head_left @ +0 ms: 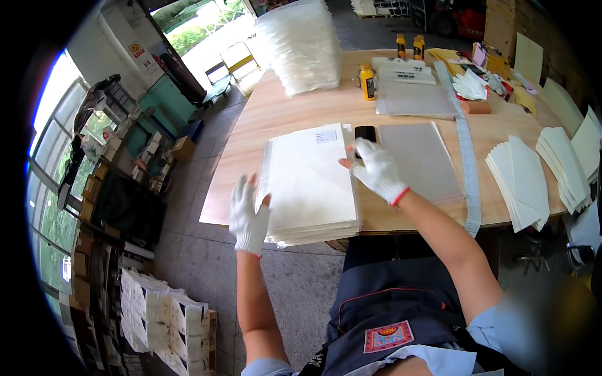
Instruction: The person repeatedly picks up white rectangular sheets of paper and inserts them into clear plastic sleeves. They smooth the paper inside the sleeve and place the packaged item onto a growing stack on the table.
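- Left hand (249, 216), in a white knit glove, fingers spread and released, set against the left edge of the stack of clear-bagged white sheets (310, 185), thumb tip touching the top bag, gripping nothing.
- Right hand (378, 170), gloved the same, open and flat, fingertips at the stack's upper right corner, resting there rather than grasping.
- Stack itself at the near edge of the wooden table (288, 106), thick, neatly squared, a small label on the top sheet's far right corner.
- Black phone (365, 133) just beyond the stack's far right corner, partly hidden behind the right hand.
- Flat pile of empty clear sleeves (421, 160) directly right of the stack, close beside it.
- Long grey strip (467, 156) running front to back, further right of the stack.
- Fanned piles of cream paper (523, 182) well right of the stack, past the strip, more along the table's right edge.
- Tall heap of clear plastic bags (301, 44) far behind the stack.
- Yellow bottle (367, 82) behind the stack, near that heap; two more at the far edge.
- Spare white gloves (470, 84) far right and behind the stack.
- Judging progress: a good many sheets already bagged and stacked; plenty of loose paper and empty sleeves left, so likely nowhere near finished.
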Tool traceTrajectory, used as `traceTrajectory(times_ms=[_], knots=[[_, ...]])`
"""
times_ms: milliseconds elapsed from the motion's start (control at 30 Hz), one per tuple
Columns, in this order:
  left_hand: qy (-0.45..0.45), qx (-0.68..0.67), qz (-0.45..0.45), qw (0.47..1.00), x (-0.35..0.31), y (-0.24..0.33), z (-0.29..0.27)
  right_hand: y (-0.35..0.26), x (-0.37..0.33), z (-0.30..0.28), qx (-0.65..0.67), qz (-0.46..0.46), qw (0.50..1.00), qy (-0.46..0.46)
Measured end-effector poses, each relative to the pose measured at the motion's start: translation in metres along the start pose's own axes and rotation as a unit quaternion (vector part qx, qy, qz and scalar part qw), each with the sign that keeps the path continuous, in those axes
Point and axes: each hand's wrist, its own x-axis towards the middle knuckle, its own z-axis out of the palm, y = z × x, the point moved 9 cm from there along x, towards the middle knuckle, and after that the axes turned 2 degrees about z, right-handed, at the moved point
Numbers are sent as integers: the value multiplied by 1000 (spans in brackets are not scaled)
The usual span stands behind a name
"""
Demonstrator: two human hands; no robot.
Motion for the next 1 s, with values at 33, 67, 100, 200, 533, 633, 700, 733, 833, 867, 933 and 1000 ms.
traceTrajectory(times_ms=[33,67,100,200,533,633,700,733,833,867,933,1000], knots=[[-48,11,24,998,18,9,16,-6,15,11,-55,-47,997,-16],[-97,26,46,994,34,17,32,-15,29,29,-107,-95,989,-33],[-145,38,70,986,39,23,49,-24,35,46,-160,-142,976,-49],[-201,70,5,977,26,6,95,-5,29,93,-192,-51,960,-199],[-227,36,-11,973,16,-7,98,-13,21,101,-149,-28,957,-248],[-233,34,-29,971,18,-4,97,-12,21,94,-138,-26,958,-251],[-238,24,-51,970,21,1,96,-9,26,94,-155,-36,954,-256],[-226,-35,-44,972,23,-9,119,11,30,100,-140,-55,965,-216],[-213,-60,-3,975,23,-11,118,6,33,59,59,-128,989,-36],[-224,-44,-31,973,15,-21,115,0,19,30,51,-98,994,3],[-228,-8,-12,974,16,-16,111,42,-15,-3,151,-33,987,36],[-237,22,8,971,13,-11,105,64,-64,-57,123,-58,985,102]])
